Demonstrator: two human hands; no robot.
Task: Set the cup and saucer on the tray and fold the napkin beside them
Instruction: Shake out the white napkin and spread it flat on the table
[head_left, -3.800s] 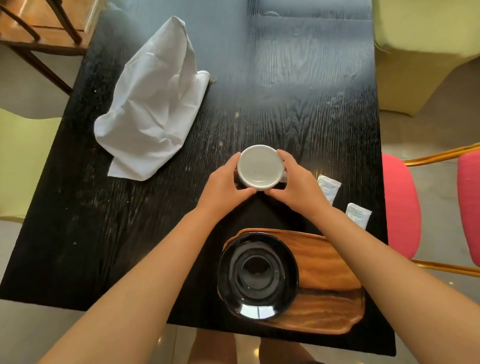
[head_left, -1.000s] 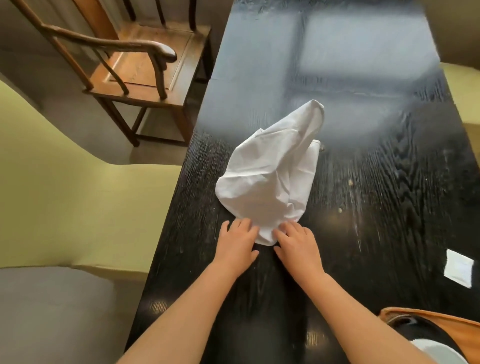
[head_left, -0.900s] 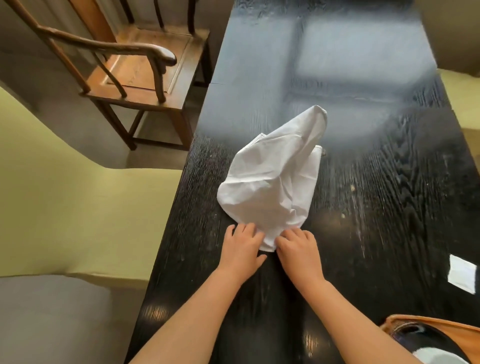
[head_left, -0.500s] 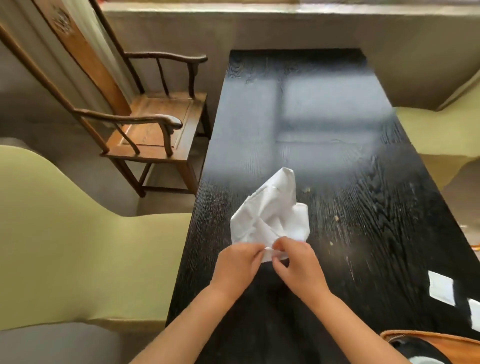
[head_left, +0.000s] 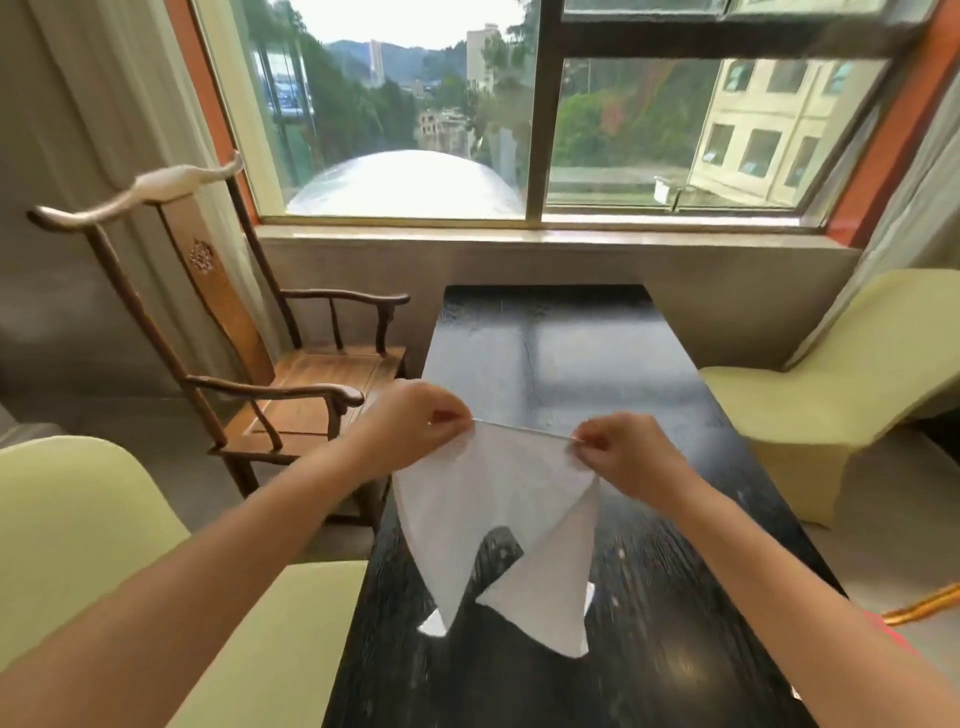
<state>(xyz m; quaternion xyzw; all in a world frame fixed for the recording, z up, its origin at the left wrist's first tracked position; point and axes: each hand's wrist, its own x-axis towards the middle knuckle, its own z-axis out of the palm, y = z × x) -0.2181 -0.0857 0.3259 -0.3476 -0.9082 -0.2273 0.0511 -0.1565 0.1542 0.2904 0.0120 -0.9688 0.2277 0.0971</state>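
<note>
A white cloth napkin (head_left: 498, 514) hangs in the air above the black table (head_left: 550, 353), spread between both hands. My left hand (head_left: 415, 423) pinches its upper left corner and my right hand (head_left: 623, 452) pinches its upper right corner, so the top edge is stretched taut. The lower corners dangle close to the tabletop. The cup, saucer and tray are out of view.
A dark wooden armchair (head_left: 291, 374) stands left of the table. Pale green chairs sit at the near left (head_left: 104, 519) and at the right (head_left: 831, 384). A window sill (head_left: 519, 234) runs behind the table's far end. A red chair edge (head_left: 893, 623) shows at the right.
Both hands have lifted the napkin off the table and pulled apart, spreading it out in the air. The view has tilted up, so the tray and packets have left the frame.
</note>
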